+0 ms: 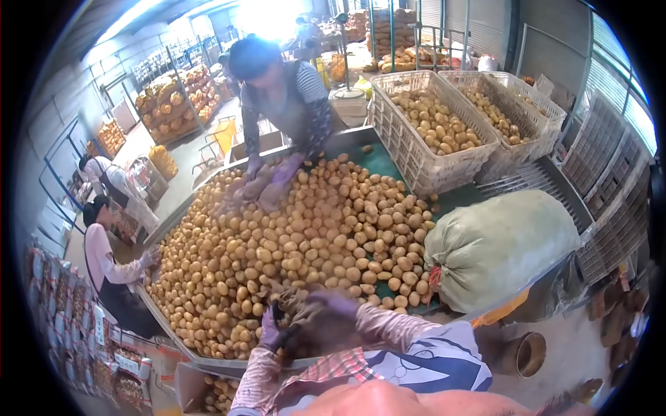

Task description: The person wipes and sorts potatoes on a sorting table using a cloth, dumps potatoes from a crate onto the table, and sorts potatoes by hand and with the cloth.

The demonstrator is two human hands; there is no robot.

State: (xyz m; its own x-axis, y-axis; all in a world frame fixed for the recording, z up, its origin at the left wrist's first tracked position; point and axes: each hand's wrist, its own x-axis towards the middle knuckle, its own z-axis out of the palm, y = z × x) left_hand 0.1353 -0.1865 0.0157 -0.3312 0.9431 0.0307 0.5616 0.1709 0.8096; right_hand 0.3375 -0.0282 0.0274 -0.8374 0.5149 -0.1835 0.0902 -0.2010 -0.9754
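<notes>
I see a limp, dull-brown cloth sack at the near edge of the heaped round tan potatoes, between the purple-gloved left hand, half-curled against its left side, and blurred purple-gloved right hand at its right, neither grip certain

Potatoes occupied the sorting table from its left edge past its middle. Slatted crates, also holding potatoes, stood side by side at the far right corner. A tied sack lay before them, right of the loose potatoes. A cloth was at the near edge.
</notes>
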